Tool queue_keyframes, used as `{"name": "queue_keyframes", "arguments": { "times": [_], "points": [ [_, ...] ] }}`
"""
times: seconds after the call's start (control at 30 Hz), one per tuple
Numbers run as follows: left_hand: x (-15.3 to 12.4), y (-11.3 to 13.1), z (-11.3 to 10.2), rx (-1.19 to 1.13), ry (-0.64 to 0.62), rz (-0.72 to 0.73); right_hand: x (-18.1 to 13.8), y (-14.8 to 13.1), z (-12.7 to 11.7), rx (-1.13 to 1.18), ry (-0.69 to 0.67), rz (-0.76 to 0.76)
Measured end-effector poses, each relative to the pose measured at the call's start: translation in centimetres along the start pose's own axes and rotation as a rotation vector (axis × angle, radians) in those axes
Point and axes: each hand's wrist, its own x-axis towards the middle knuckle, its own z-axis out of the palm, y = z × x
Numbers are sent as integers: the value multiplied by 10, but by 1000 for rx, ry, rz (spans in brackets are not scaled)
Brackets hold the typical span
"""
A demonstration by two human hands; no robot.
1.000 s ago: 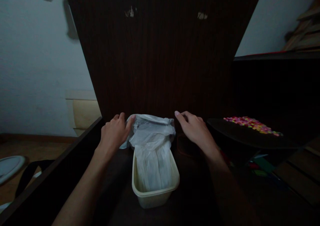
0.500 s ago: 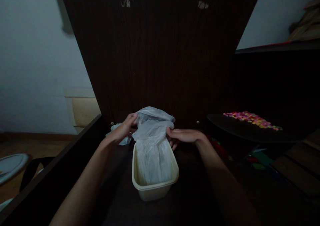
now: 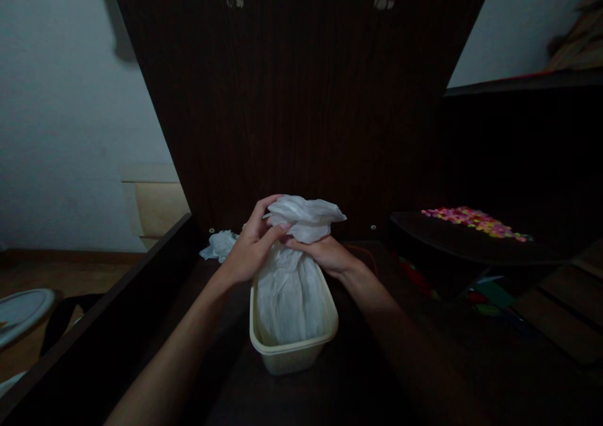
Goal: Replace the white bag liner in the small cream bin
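Our left hand (image 3: 257,240) has its thumb and fingers closed around the left side of a thin, whitish, translucent plastic bag (image 3: 293,300), and our right hand (image 3: 327,253) pinches the same narrowed neck from the right, its thumb almost meeting the left one; its other fingers are mostly hidden from us. Neither hand is nearer, for the bag stands between them: its puckered top flares above our grip, tipping to the right, while its long body runs down toward us into a cream, rectangular plastic tub (image 3: 291,362) with rounded corners. The tub's long axis points away from us, its far end just below our wrists. The bag looks limp, wrinkled and pleated lengthwise, and we cannot tell what, if anything, it holds. Beyond our left hand, a crumpled, pale plastic wad (image 3: 220,246) lies near an upright, dark brown wooden panel (image 3: 301,99). Well to the right, small pink, red and yellow pieces (image 3: 475,223) lie spread on a dark, round-edged shelf (image 3: 438,245).
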Motion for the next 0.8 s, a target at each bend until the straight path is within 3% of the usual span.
{"name": "queue_keyframes", "arguments": {
  "times": [0.1,0.2,0.33,0.4,0.47,0.53,0.63,0.7,0.8],
  "points": [
    [-1,8,-3,-31,16,52,3,-1,4,114,131,-54],
    [-2,14,-10,-44,111,129,3,-7,4,207,203,-71],
    [-6,31,-24,168,232,135,1,-17,4,308,261,22],
    [-9,43,-30,313,122,1,0,-21,5,322,258,58],
    [-11,53,-34,410,-84,-158,-2,-26,7,309,226,60],
    [-12,56,-35,522,-226,-227,-4,-30,8,283,188,42],
    [-10,51,-29,608,-173,-166,-8,-34,9,244,162,16],
    [-9,44,-23,523,-100,-107,-11,-34,9,206,149,3],
    [-9,38,-14,392,-97,0,-15,-31,10,105,123,-24]
  ]
}}
